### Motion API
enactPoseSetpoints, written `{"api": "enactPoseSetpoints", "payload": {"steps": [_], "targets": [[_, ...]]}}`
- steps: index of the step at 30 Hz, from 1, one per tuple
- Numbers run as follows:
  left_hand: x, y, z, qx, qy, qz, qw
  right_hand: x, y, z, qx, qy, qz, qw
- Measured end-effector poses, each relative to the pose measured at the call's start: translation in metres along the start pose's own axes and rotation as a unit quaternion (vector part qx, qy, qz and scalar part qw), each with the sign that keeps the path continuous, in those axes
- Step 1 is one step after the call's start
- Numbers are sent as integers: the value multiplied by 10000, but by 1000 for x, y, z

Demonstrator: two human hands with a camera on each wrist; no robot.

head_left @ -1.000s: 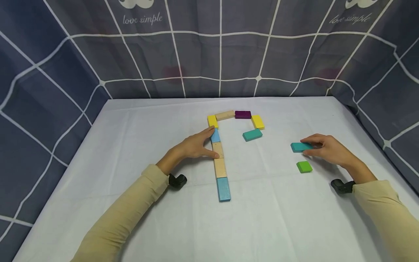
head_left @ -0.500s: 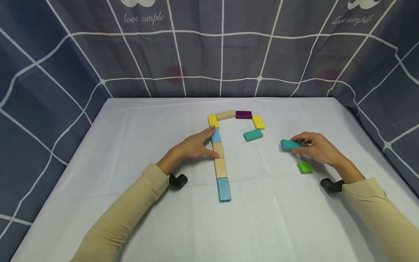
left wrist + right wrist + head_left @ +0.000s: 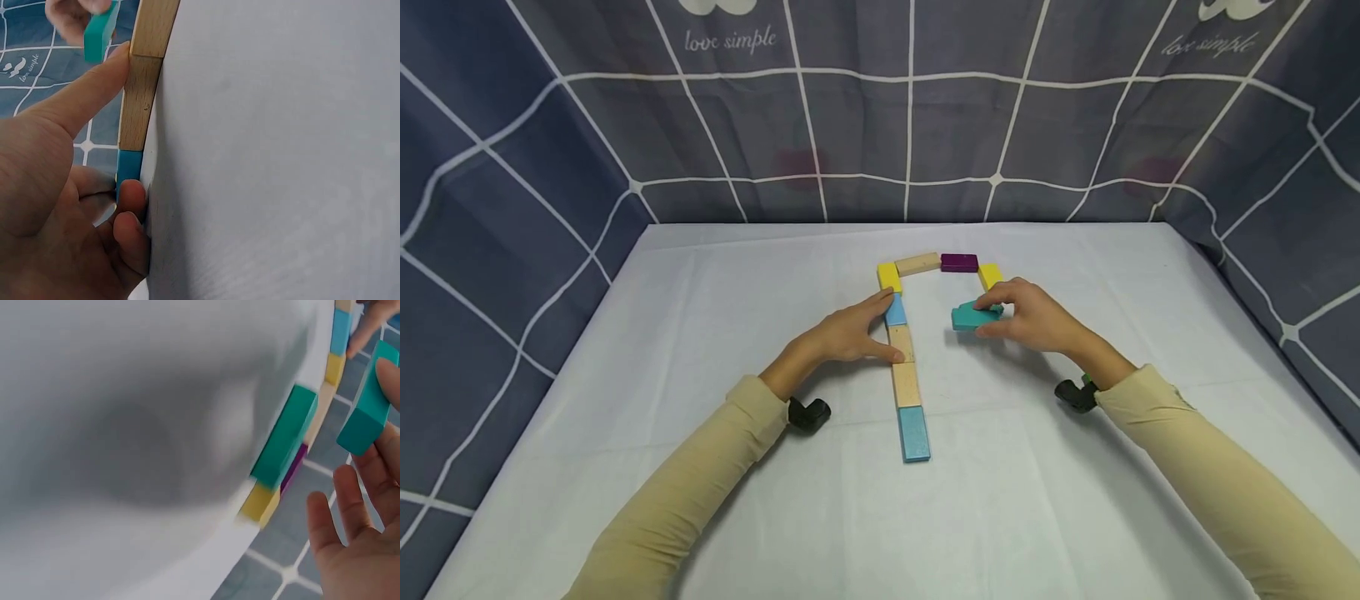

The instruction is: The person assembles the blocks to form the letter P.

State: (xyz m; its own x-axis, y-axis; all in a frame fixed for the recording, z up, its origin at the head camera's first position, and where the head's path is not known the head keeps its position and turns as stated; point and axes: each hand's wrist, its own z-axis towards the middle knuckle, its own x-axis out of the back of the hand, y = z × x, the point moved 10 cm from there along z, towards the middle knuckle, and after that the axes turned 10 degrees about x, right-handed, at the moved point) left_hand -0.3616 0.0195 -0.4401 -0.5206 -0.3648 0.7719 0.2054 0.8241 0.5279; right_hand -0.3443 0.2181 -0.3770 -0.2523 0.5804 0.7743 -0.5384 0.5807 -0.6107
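My right hand (image 3: pixel 1037 321) pinches a teal wooden block (image 3: pixel 370 403) between thumb and fingers, raised over the table. In the head view it overlaps the second teal block; the right wrist view shows that one, a teal block (image 3: pixel 286 434), lying against a yellow block (image 3: pixel 257 503). My left hand (image 3: pixel 846 333) rests along the row on the left. Its thumb touches a plain wooden block (image 3: pixel 139 103) and its fingertips are at a light blue block (image 3: pixel 895 310). A yellow block (image 3: pixel 889 277) lies just beyond them.
A plain block (image 3: pixel 917 264) and a purple block (image 3: pixel 958 263) form the far side of the arrangement. Another plain block (image 3: pixel 906 384) and a blue block (image 3: pixel 913 433) extend the row nearer. A gridded dark curtain (image 3: pixel 850 125) surrounds the white-covered table (image 3: pixel 737 275).
My right hand has lifted the teal block and carried it left, over the other teal block. The green block is now mostly hidden behind the right wrist. My left hand stays in place.
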Motion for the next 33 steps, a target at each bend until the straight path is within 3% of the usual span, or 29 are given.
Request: {"api": "enactPoseSetpoints", "payload": {"steps": [6, 12, 21, 33], "targets": [[0, 0, 0, 4, -16, -1, 10000, -17, -6, 35, 158, -12, -73, 9998], [0, 0, -1, -8, -47, -64, 10000, -30, -3, 54, 222, -145, -119, 9996], [-1, 0, -1, -27, -52, -81, 9999, -39, 8, 59, 66, -321, -332, 9989], [0, 0, -1, 36, -57, -105, 9999, -37, 15, 54, -122, -301, -206, 9993]]}}
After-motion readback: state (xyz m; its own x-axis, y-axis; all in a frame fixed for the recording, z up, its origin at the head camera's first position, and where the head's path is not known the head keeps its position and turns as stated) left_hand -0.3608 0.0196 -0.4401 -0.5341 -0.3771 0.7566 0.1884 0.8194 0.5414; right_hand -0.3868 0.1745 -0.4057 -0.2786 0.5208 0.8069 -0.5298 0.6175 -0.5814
